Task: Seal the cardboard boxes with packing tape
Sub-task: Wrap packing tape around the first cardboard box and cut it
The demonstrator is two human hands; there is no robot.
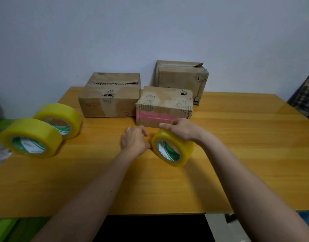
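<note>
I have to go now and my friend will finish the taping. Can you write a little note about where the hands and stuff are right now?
Right hand grips the top of a tape roll standing on edge on the table.
Left hand is curled beside that roll, seemingly picking at the tape end; its fingertips are hidden.
Small box with pink tape sits just behind the hands; the left box and back box are further back.
Two spare rolls wait at the left.
No tape is pulled out yet. All the sealing appears left to do.
</note>
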